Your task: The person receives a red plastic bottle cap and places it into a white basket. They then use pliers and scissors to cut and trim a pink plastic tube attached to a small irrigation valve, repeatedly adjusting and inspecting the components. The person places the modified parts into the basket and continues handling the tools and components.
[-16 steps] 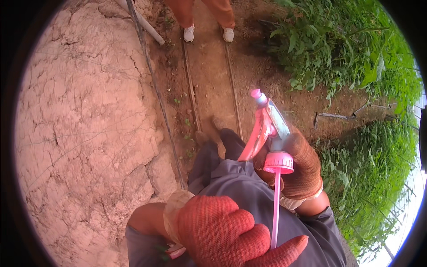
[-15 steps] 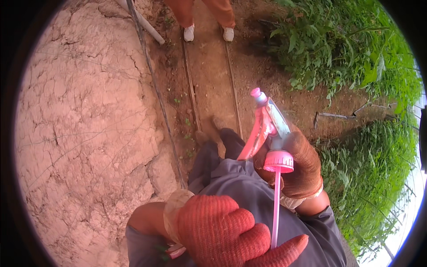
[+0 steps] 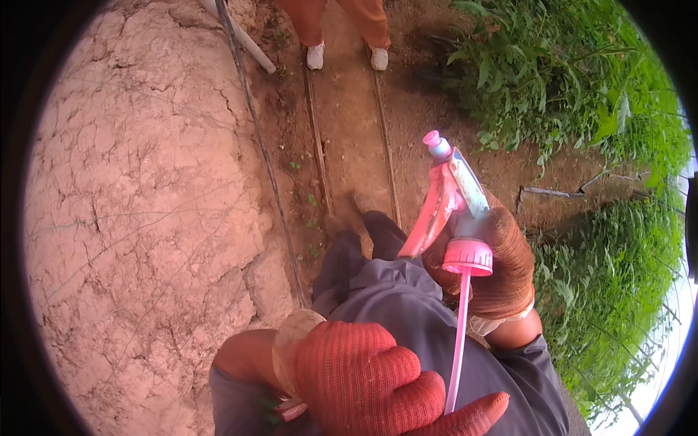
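A pink and white trigger spray head (image 3: 451, 196) is held up in my right hand (image 3: 502, 265), which wears a reddish-brown knit glove. The glove's fingers wrap round its body from behind, and its pink nozzle points up and away. From the pink screw cap (image 3: 467, 256) a thin pink dip tube (image 3: 460, 341) hangs down toward my left hand (image 3: 363, 381), in a red knit glove. The tube's lower end is lost behind that hand. My left fingers are curled, one digit stretching right. A pale pink piece (image 3: 292, 408) shows beside the left wrist; what it belongs to is hidden.
A cracked earthen wall (image 3: 145, 218) rises on the left, with a dark hose (image 3: 258, 138) along it. Two thin rails (image 3: 385, 131) run along the dirt path. Ahead stands another person in orange trousers (image 3: 302, 22). Leafy green plants (image 3: 596, 269) fill the right.
The spray head and my right hand have shifted slightly right and up. My left hand has drifted a little right, its grip looking the same.
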Demonstrator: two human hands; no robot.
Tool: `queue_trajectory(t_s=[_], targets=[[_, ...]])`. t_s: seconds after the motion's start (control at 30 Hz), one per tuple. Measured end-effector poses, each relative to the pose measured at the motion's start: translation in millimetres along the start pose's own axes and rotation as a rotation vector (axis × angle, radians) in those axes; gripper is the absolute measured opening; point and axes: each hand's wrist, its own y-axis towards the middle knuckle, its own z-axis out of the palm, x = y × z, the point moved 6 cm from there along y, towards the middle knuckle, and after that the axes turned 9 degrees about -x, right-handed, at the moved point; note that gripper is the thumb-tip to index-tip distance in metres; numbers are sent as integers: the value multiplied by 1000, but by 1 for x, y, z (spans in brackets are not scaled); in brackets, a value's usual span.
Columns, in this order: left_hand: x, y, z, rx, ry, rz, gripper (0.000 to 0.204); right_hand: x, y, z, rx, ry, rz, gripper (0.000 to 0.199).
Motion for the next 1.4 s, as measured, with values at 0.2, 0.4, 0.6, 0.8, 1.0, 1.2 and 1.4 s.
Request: queue_trajectory(t_s=[0.2,0.4,0.6,0.8,1.0,1.2,1.4], targets=[[11,-9,-1,43,-58,125,28,-14,0,13,-30,231,-39,113],[33,-19,-1,98,-266,-298,36,-6,6,30,227,611,-111,129],[42,-49,-2,-102,-444,-504,39,-12,12,40,600,723,-113,112],[51,-57,13,152,-86,-338,51,8,17,25,472,778,-184,38],[74,-78,28,463,82,-798,76,31,31,-26,291,485,-310,31],[83,-84,27,469,176,-787,66,26,38,-63,-17,26,-430,23],[96,-90,21,290,188,-828,51,5,23,-59,-81,-111,-331,30]])
